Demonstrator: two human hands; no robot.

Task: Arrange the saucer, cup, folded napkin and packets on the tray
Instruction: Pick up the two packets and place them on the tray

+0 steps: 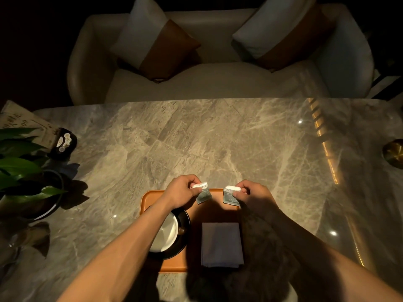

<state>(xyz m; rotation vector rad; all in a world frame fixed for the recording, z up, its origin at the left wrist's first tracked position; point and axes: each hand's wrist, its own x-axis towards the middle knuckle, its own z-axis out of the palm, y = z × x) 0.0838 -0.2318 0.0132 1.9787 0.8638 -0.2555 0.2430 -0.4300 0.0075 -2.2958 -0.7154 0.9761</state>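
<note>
An orange tray lies on the marble table near its front edge. On its left half a dark saucer carries a cup with a white inside, partly hidden by my left forearm. A folded grey napkin lies flat on the tray's right half. My left hand pinches the top of one small grey-green packet above the tray's far edge. A second packet hangs the same way from my right hand, a short gap between the two.
A potted plant and a small dark holder of packets stand at the table's left edge, beside a printed card. A brass object sits at the right edge. A cream sofa with two cushions faces the table.
</note>
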